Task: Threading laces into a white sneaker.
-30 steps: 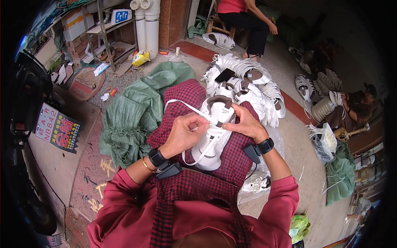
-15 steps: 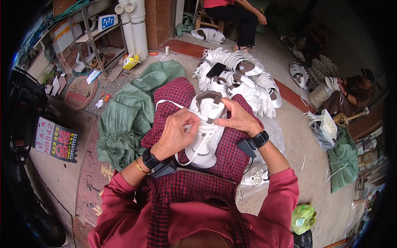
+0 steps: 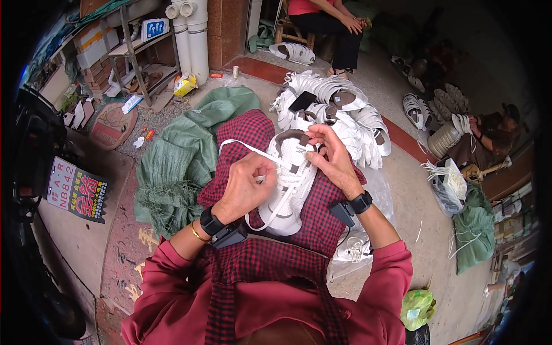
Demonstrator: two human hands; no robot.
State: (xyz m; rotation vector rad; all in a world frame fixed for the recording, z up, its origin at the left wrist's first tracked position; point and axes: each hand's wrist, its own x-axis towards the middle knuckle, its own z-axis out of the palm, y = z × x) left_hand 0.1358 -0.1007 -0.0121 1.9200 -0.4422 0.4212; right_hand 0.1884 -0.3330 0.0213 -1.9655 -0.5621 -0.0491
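Note:
A white sneaker (image 3: 286, 210) with a brown-lined collar rests on my checked apron, its toe toward me and its collar away. My left hand (image 3: 248, 183) is closed in a pinch at the sneaker's left side, on the white shoelace (image 3: 253, 148). Part of that lace loops out to the left, and another length crosses the sneaker's front. My right hand (image 3: 336, 161) curls at the right edge of the collar, thumb and fingertips against the upper by the tongue. Its fingertips partly hide the eyelets there.
Beyond my knees lies a heap of white shoe uppers (image 3: 345, 118), with a black phone (image 3: 302, 99) on top. A green woven sack (image 3: 178, 155) is at my left. One person (image 3: 330, 23) sits at the back; another (image 3: 489, 132) handles stacked uppers at right. A yellow-green bag (image 3: 418, 307) lies near right.
My right thumb has lifted from the tongue loop and moved up toward the collar; the fingers are more raised. My left hand has barely moved. The person at the back has brought their hands together.

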